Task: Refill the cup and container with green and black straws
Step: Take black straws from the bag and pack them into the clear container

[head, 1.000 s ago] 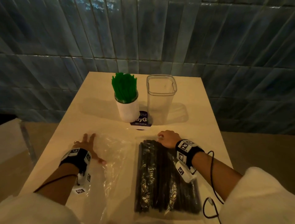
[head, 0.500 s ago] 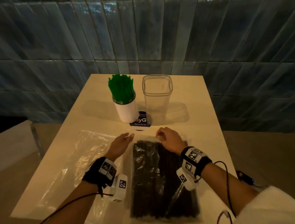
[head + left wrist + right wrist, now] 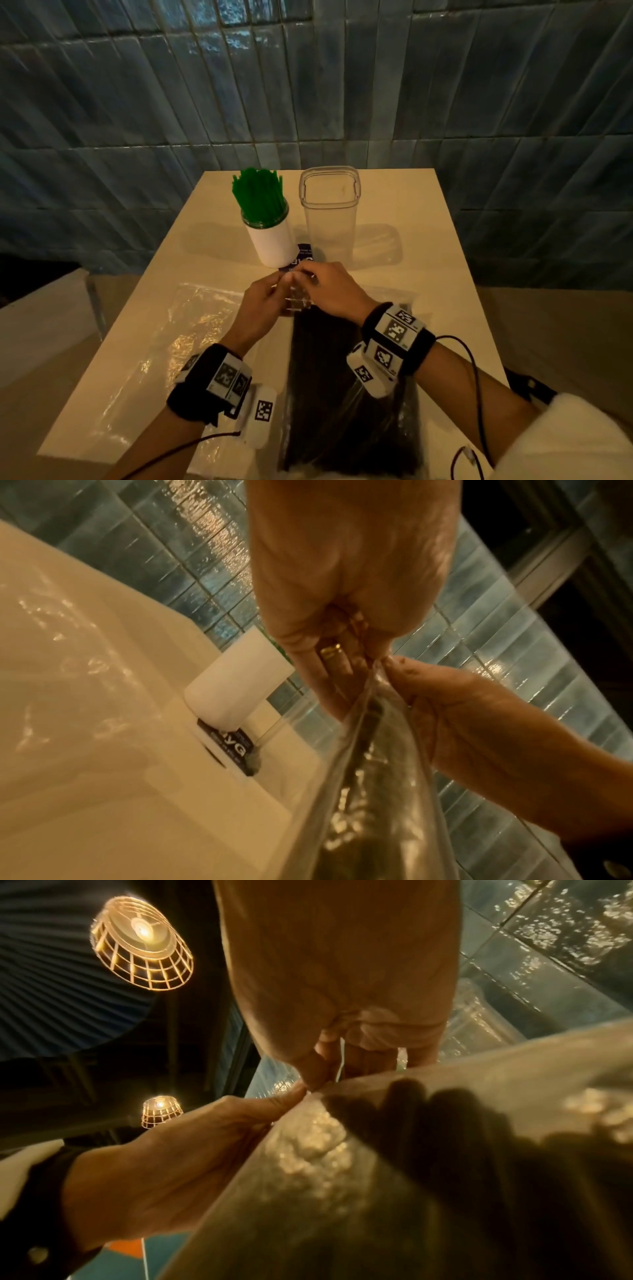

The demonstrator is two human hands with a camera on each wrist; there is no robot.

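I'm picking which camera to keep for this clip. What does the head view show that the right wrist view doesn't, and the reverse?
Head view only: the white cup of green straws, the empty clear plastic container, the flat empty plastic bag and the cream table.

Right wrist view only: two lit wire-cage ceiling lamps.

Both: the left hand and right hand pinching the top edge of the clear bag of black straws.

Cream table (image 3: 445,260) against blue tiled wall (image 3: 137,102); caged lamps (image 3: 142,943) overhead.
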